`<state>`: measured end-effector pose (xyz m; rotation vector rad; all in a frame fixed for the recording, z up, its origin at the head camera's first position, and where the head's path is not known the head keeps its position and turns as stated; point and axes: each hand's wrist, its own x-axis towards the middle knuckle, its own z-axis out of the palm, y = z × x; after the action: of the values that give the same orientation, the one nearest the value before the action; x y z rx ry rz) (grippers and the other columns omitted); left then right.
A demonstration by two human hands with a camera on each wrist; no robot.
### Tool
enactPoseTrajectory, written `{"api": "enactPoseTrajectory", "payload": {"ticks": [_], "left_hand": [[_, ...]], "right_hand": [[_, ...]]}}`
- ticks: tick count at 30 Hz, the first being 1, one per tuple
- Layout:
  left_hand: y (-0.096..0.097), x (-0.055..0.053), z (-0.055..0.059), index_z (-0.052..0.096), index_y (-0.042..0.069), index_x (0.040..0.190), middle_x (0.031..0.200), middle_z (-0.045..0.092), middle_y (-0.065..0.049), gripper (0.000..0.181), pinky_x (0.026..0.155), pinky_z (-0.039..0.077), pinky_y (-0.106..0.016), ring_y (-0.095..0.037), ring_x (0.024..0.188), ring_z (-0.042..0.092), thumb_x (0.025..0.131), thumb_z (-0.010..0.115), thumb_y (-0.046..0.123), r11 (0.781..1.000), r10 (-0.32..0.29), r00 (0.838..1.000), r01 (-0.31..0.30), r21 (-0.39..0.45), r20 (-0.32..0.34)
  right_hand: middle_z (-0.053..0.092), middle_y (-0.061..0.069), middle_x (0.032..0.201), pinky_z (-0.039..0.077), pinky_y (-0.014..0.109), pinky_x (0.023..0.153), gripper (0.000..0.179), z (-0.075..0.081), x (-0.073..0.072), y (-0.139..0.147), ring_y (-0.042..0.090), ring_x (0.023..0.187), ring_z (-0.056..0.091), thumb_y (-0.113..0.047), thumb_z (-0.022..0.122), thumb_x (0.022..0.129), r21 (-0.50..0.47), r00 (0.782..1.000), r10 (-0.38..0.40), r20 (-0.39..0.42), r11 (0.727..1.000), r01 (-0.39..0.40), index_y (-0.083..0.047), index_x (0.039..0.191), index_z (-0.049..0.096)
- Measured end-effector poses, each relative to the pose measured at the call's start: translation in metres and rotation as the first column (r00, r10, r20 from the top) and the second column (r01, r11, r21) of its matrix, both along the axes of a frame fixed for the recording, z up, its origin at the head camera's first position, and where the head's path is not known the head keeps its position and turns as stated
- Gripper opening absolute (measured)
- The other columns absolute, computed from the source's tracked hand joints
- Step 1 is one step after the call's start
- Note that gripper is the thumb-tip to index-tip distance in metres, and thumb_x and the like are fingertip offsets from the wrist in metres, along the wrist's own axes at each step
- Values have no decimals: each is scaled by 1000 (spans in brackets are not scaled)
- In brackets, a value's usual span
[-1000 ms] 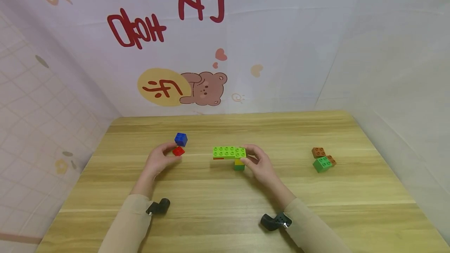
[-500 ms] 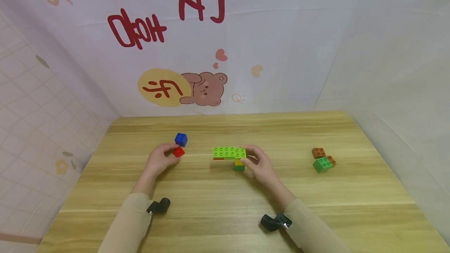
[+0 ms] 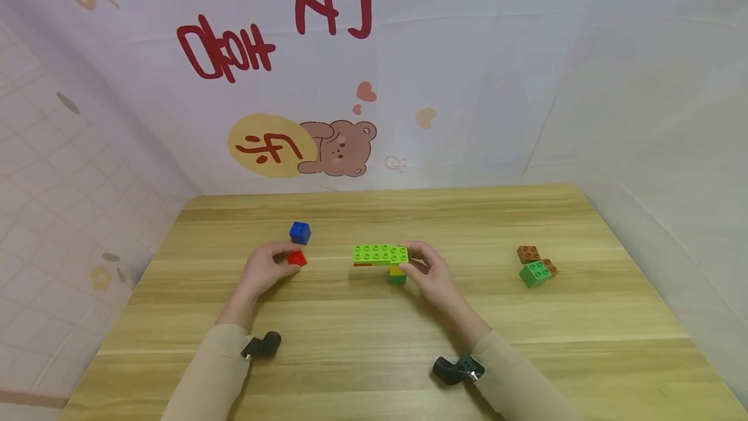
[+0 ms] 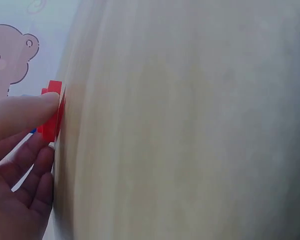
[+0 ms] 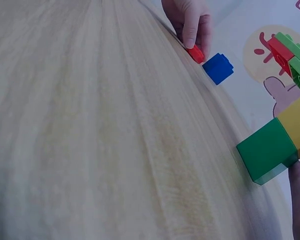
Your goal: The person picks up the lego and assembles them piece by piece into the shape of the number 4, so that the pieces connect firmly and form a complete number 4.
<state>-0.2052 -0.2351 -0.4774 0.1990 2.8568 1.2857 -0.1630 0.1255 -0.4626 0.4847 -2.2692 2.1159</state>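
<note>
My left hand (image 3: 265,269) pinches a small flat red brick (image 3: 297,258) between thumb and fingers. In the left wrist view, the thumb lies across this red brick (image 4: 50,120), low at the tabletop. A blue brick (image 3: 300,233) sits just beyond it. Toward the middle of the table, my right hand (image 3: 431,275) grips the right side of a brick build. Light green studded pieces (image 3: 374,253) form its top and jut out to the left, with a red piece (image 3: 362,264) under the far-left end. Below are a yellow brick (image 5: 297,120) and a dark green brick (image 5: 267,150).
Farther right on the wooden table (image 3: 350,343) are a green brick (image 3: 535,273) and two brown bricks, one brown brick (image 3: 528,253) behind it. A printed white cloth (image 3: 467,83) hangs at the table's back edge.
The left fingers have closed in on the red brick and drawn it slightly toward me, away from the blue brick. My right hand and the build stay in place.
</note>
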Motion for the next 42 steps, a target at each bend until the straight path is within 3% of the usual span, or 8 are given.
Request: {"api": "enactPoseTrajectory", "payload": {"ticks": [7, 12, 16, 28, 32, 39, 42], "left_hand": [[2, 2, 2, 72, 1, 116, 118, 64, -19, 37, 91, 48, -47, -35, 105, 58, 80, 82, 8, 999, -12, 1000, 11, 32, 17], [9, 5, 10, 72, 3, 117, 115, 63, -17, 38, 84, 50, -39, -31, 99, 59, 81, 82, 10, 998, -10, 999, 7, 63, 45], [18, 9, 20, 72, 6, 119, 117, 63, -14, 39, 89, 52, -41, -30, 102, 61, 82, 82, 12, 995, -8, 999, 4, 99, 45], [62, 23, 59, 73, 9, 118, 112, 65, -5, 37, 95, 52, -46, -26, 105, 62, 82, 82, 10, 977, -128, 986, 144, 154, -106], [76, 27, 71, 74, 10, 117, 111, 66, -2, 35, 95, 52, -45, -24, 105, 61, 82, 82, 10, 971, -156, 980, 175, 164, -127], [97, 30, 84, 75, 13, 117, 114, 66, -1, 35, 94, 52, -45, -22, 104, 62, 82, 82, 13, 967, -184, 970, 208, 148, -158], [106, 30, 88, 75, 15, 117, 117, 65, -1, 35, 95, 52, -45, -22, 105, 62, 83, 82, 15, 964, -194, 968, 218, 150, -157]], "right_hand": [[56, 23, 128, 49, 32, 99, 39, -24, -10, 3, 39, 118, 53, 2, 67, 92, -8, 1000, -19, 8, 1000, 19, 9, 129, 56], [57, 23, 127, 50, 28, 95, 39, -22, -9, 3, 39, 117, 54, 0, 69, 91, -15, 999, -33, 3, 999, 33, 9, 128, 57], [57, 22, 127, 50, 26, 95, 41, -26, -10, 3, 37, 117, 54, 0, 69, 91, -16, 999, -44, 5, 999, 44, 9, 129, 57], [56, 22, 132, 50, 22, 93, 41, -24, -7, 0, 36, 121, 53, 1, 68, 91, -46, 996, -77, 51, 996, 79, 6, 131, 58], [55, 25, 134, 50, 23, 94, 40, -22, -6, 0, 40, 122, 52, 6, 66, 91, -59, 997, -68, 48, 996, 70, 8, 130, 57], [55, 27, 132, 50, 24, 94, 38, 2, 6, -3, 42, 121, 52, 5, 66, 92, -40, 998, -62, 31, 997, 63, 11, 128, 57], [55, 27, 131, 50, 24, 94, 38, 2, 6, -3, 43, 120, 52, 6, 66, 91, -39, 998, -59, 18, 997, 59, 12, 127, 57]]}}
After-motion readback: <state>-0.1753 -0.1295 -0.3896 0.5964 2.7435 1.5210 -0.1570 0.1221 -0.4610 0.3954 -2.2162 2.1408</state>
